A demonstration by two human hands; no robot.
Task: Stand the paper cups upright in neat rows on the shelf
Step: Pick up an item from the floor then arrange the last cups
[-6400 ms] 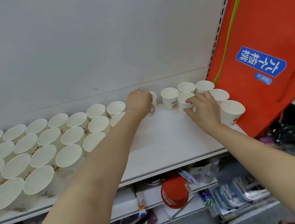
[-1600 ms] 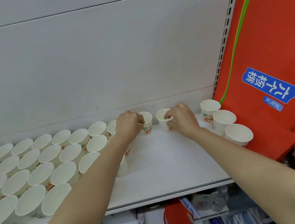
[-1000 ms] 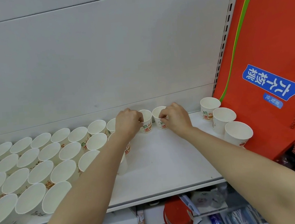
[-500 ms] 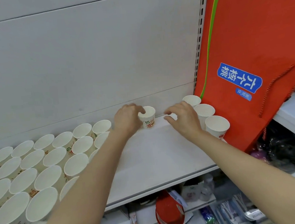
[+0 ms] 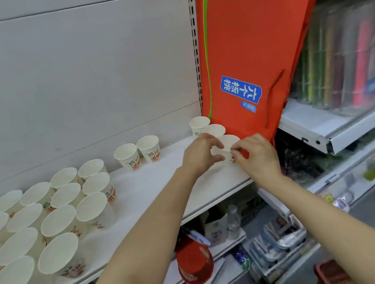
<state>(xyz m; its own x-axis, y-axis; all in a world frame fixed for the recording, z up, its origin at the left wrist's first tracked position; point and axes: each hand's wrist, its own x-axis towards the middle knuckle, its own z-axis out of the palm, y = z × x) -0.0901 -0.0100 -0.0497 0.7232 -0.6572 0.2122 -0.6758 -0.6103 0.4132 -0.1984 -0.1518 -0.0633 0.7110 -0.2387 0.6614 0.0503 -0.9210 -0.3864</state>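
Both arms reach far right across the white shelf (image 5: pixel 154 185); the left hand (image 5: pixel 200 154) and right hand (image 5: pixel 257 155) curl around the nearest cup (image 5: pixel 226 146) of three beside the glossy red bag (image 5: pixel 249 52); smooth, tapered paper cups (image 5: pixel 59 216) stand upright in rows at left.

There is 1 view only, taken from the person's head. It looks forward and down at the white shelf (image 5: pixel 154 185) and faces the grey back panel (image 5: pixel 86 82). The lens is wide-angle: straight edges bow near the frame border. The camera stands close, with both forearms entering from the bottom edge. A lower shelf (image 5: pixel 214 252) shows beneath, and neighbouring shelving (image 5: pixel 330 129) lies at right.
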